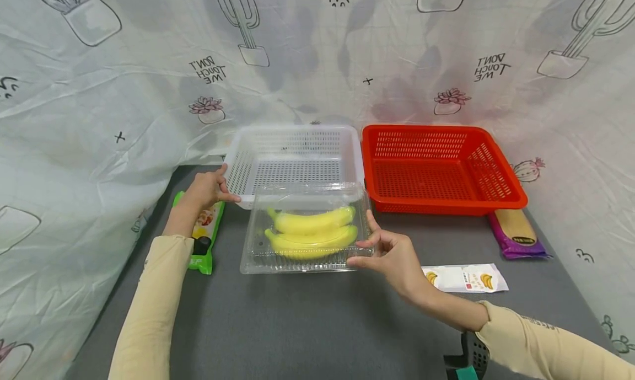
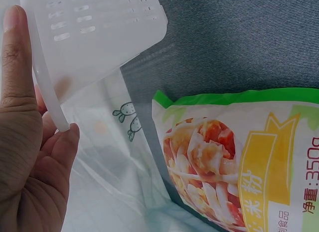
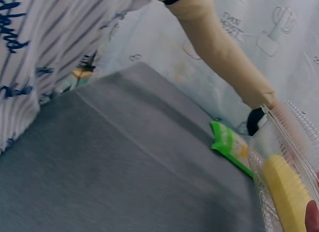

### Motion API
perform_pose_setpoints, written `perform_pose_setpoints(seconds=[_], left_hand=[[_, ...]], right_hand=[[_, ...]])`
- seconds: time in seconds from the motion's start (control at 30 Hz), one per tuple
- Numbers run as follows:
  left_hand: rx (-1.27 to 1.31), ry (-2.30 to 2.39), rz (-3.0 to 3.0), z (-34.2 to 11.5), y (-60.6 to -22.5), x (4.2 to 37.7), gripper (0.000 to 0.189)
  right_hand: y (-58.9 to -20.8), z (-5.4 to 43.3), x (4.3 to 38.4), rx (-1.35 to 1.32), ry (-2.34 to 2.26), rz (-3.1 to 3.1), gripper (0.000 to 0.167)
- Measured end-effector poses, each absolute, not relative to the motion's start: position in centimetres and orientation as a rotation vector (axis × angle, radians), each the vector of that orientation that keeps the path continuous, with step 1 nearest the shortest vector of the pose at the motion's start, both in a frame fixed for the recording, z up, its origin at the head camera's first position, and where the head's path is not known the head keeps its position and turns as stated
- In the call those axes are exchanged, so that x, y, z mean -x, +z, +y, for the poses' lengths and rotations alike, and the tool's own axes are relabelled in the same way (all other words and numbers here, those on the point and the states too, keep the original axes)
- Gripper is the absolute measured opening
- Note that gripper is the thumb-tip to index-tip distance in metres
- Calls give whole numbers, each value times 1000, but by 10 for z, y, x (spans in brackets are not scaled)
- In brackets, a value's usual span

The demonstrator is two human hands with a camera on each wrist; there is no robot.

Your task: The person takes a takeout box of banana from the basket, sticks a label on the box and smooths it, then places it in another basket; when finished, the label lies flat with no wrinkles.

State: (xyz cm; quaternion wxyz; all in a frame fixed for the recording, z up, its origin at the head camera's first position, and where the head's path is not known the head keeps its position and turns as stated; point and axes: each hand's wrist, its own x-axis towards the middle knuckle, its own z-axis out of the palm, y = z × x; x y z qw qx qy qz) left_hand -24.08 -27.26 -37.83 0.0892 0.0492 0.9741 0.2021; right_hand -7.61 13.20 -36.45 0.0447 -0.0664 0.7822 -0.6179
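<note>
My left hand (image 1: 202, 191) grips the left front corner of the white plastic basket (image 1: 300, 170) by its rim. In the left wrist view, fingers and thumb lie on either side of that rim (image 2: 50, 100). My right hand (image 1: 399, 258) holds a clear plastic lidded box (image 1: 255, 256) at its right side. Two yellow bananas (image 1: 312, 242) lie inside the box. In the head view the box overlaps the front of the white basket. The right wrist view catches the box (image 3: 269, 127) at its right edge, with only a fingertip showing.
A red basket (image 1: 421, 176) stands right of the white one. A green food packet (image 1: 205, 231) lies under the left forearm. On the right are a purple packet (image 1: 518, 236) and a white packet with banana pictures (image 1: 466, 279). A patterned curtain (image 1: 307, 65) closes off the back.
</note>
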Motion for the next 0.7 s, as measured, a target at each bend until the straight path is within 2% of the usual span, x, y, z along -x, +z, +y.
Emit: perform_pose_setpoints(seconds=[0.2,0.47,0.7], left_hand=[[-161,598,2907,-274,-381,242,40],[-198,569,2919,-274,-381,242,38],[-171,570,2933,-274,-382,241,37]], right_hand=[[-385,127,65,202,-1926,2339,27],[-431,111,54,203,-1960,2376,26],[-436,96,46,227,-1991,2476,24]])
